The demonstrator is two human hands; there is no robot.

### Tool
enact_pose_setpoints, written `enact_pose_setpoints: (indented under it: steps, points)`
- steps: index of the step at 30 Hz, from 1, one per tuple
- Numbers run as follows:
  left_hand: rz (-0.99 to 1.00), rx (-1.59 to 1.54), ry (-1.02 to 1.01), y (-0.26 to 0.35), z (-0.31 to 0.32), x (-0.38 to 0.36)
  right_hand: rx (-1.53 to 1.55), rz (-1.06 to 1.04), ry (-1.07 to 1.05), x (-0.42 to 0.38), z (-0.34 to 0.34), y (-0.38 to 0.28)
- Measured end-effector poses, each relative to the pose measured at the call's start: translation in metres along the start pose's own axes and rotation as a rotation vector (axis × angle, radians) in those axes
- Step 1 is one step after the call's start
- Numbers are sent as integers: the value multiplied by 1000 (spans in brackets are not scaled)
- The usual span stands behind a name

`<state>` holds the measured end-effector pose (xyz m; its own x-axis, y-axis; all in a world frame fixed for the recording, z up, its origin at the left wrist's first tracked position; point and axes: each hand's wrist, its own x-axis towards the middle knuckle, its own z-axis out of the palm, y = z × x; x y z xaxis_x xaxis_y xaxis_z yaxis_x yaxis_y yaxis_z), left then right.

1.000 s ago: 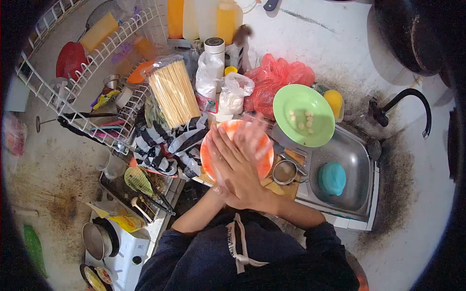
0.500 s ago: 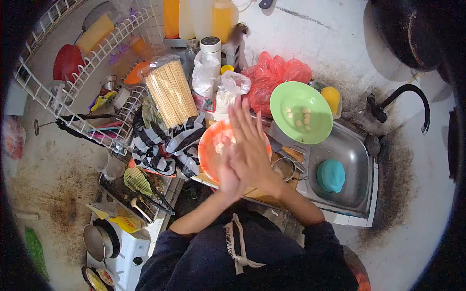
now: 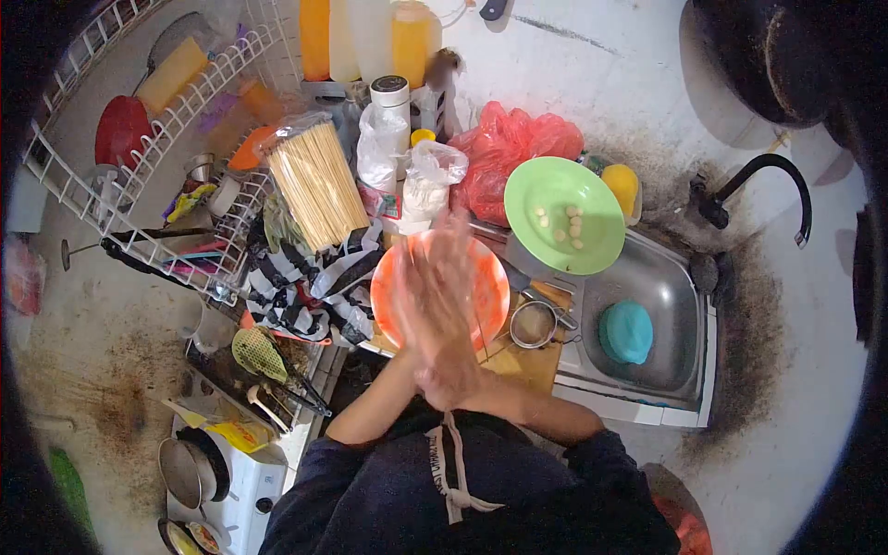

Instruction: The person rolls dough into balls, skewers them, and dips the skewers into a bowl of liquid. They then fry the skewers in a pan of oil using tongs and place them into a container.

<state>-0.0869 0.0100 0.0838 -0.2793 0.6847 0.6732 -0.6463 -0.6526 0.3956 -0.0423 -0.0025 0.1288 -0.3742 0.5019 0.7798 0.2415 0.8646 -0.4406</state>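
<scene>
My left hand (image 3: 413, 310) and my right hand (image 3: 447, 324) are pressed palm to palm above an orange and white plate (image 3: 493, 294). Motion blurs both, and the fingers point away from me. Whatever lies between the palms is hidden. Beyond the plate stands a clear bag of white powder (image 3: 426, 190). A green plate (image 3: 525, 199) at the right of the hands bears several small pale round pieces (image 3: 575, 222). Between the plates lie a knife (image 3: 546, 303) and a round metal ring or strainer (image 3: 534, 325).
A sink (image 3: 675, 305) with a turquoise object (image 3: 626, 331) is at the right, under a black faucet (image 3: 768, 165). Bamboo skewers (image 3: 317, 185), a striped plastic bag (image 3: 314, 287) and a white dish rack (image 3: 171, 120) fill the left. A stove (image 3: 242, 490) stands lower left.
The hands have moved slightly left and closer to me, with the right hand shifted over against the left. More of the orange plate's right side shows. The whole view has shifted slightly.
</scene>
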Motion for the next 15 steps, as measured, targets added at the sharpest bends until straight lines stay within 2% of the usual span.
enact_pose_setpoints:
  steps: [1, 2, 3, 4, 5, 10, 11, 12, 13, 15]
  points:
    - [215, 73, -172, 1, 1, 5, 161, 115, -110, 3, -6, -4]
    - [213, 75, -172, 6, 6, 5, 324, 233, -222, 3, -9, -6]
    - [-96, 15, 77, 20, 24, 11, 246, 147, -118, -1, 1, 15]
    - [-405, -46, 327, 28, 34, 12, 250, 149, -121, -4, 5, 17]
    - [-424, 16, 390, 22, 39, 4, 193, 124, -104, -6, 9, 18]
    - [-333, 17, 408, 23, 22, 20, -109, -4, -4, -4, 18, 18]
    - [-314, 20, 413, 24, 19, 23, 389, 25, -201, -12, 0, 12]
    - [-292, 25, 416, 25, 17, 24, 389, 25, -198, -11, 0, 10]
    - [-405, 38, 430, 31, 25, 11, 384, 40, -185, -10, 2, 8]
    - [-446, 77, 398, 19, 32, -6, 367, 78, -166, -10, 3, 3]
